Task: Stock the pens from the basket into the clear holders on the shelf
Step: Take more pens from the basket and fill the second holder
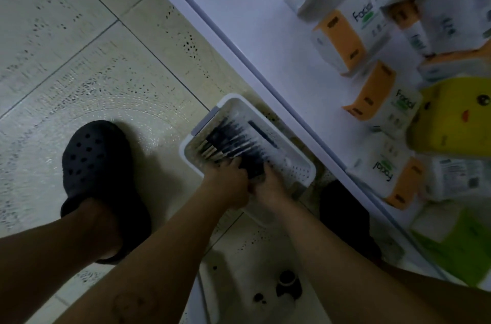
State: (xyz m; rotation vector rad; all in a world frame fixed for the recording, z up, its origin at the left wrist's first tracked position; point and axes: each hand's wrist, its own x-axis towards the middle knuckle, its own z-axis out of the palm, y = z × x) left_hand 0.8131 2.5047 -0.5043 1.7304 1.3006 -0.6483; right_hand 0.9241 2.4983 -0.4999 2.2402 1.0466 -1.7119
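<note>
White basket (305, 164) on the floor (79, 58) at 7 o'clock of the shelf (265, 45), left hand (228, 177) and right hand (268, 183) both curled round one fat bunch of dark pens (233, 140) inside it, could easily spill a few lifting that many.

Head-worn view, steeply downward, near

Left hand (229, 178) and right hand (267, 183) curled, touching, arms outstretched.

White perforated basket (295, 167) is holding dark, tan-tipped pens (239, 141); black clog (98, 156) is resting on cream, dark-speckled tiles (79, 58); white shelf (265, 45) is carrying white-and-orange packs (342, 42), a yellow pack (457, 116) and a green pack (451, 246).
</note>
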